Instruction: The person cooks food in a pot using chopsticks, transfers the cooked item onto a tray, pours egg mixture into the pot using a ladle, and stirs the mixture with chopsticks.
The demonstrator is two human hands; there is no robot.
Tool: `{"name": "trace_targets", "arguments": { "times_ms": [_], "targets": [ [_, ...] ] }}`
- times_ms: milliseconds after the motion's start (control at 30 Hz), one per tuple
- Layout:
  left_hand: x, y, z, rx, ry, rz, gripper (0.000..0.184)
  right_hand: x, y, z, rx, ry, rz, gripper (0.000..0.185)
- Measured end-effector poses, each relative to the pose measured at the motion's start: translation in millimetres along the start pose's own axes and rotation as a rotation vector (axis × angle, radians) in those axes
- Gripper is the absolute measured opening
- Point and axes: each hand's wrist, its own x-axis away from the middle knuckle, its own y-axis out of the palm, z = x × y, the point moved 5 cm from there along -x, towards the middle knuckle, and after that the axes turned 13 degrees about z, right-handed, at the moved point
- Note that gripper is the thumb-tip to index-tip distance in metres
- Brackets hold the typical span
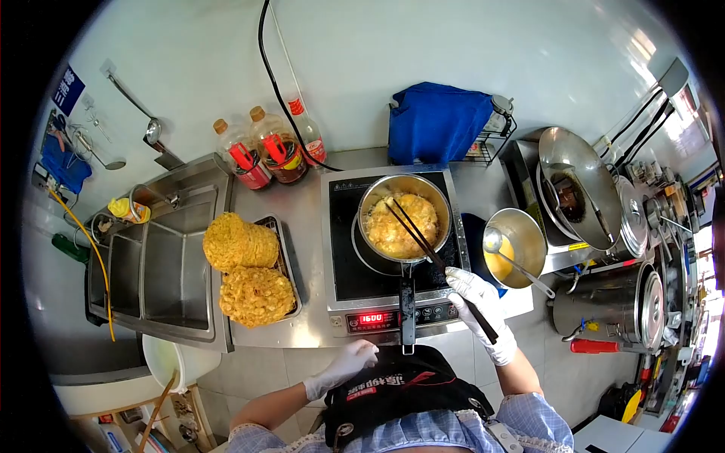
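Observation:
A pot [445,219] with a black handle stands on the induction cooker [343,279], whose red display lights up. Golden food [400,226] is frying in it. My gloved right hand [479,309] holds long dark chopsticks [423,241], their tips over the food inside the pot. Near the counter's front edge, left of the pot handle, is my gloved left hand [349,366], its fingers curled together; whether anything small is between them is hidden. Two stacks of fried golden rounds [240,241] rest on a rack tray [291,279] left of the cooker.
Right of the cooker is a steel pot [532,234] with yellow liquid and a ladle [521,270]. A wok [563,151] and stockpot [596,309] are farther right. Sauce bottles [279,155] and a blue cloth [438,124] stand behind; a sink [181,264] lies left.

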Motion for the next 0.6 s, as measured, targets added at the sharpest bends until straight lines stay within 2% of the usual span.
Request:
{"name": "trace_targets", "arguments": {
  "times_ms": [367, 600],
  "targets": [
    [-6, 9, 8, 0.095, 0.094, -0.035, 0.026, 1, 0, 0, 0.004, -0.005, 0.011, 0.026],
    [-8, -1, 5, 0.178, 0.074, 0.057, 0.026, 2, 1, 2, 0.014, -0.003, 0.004, 0.025]
  ]
}}
